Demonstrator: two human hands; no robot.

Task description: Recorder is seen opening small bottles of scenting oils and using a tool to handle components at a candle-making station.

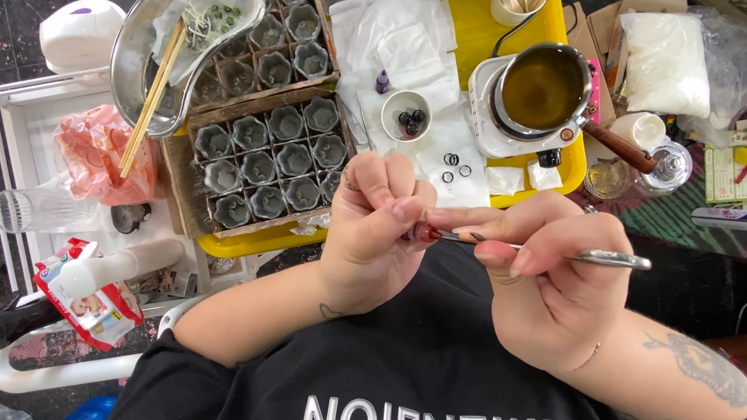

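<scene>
Black shirt front (425, 388) filling the bottom of the view, both forearms rising from it and meeting just above. Left hand (380, 231) curled shut, fingertips pinching a tiny dark red piece (423, 233) — too small to tell what kind. Right hand (543, 277) closed on metal tweezers (547, 250), thumb and forefinger pressing the arms, tips touching that red piece where the two hands meet. Beyond, on a yellow tray (482, 27): white paper towels (401, 35), a small white bowl (406, 113) with dark beads, a few small rings (456, 165) lying loose, and a pot of amber liquid (542, 89) on a white warmer. Left of these, a cardboard box of small glass jars (267, 158), and a steel bowl (155, 45) with wooden sticks across it. Seemingly mid-way through fitting or seating the small piece; next move likely calls for steady tweezer tips and a firm left-hand pinch — any slip could drop it onto the shirt.
</scene>
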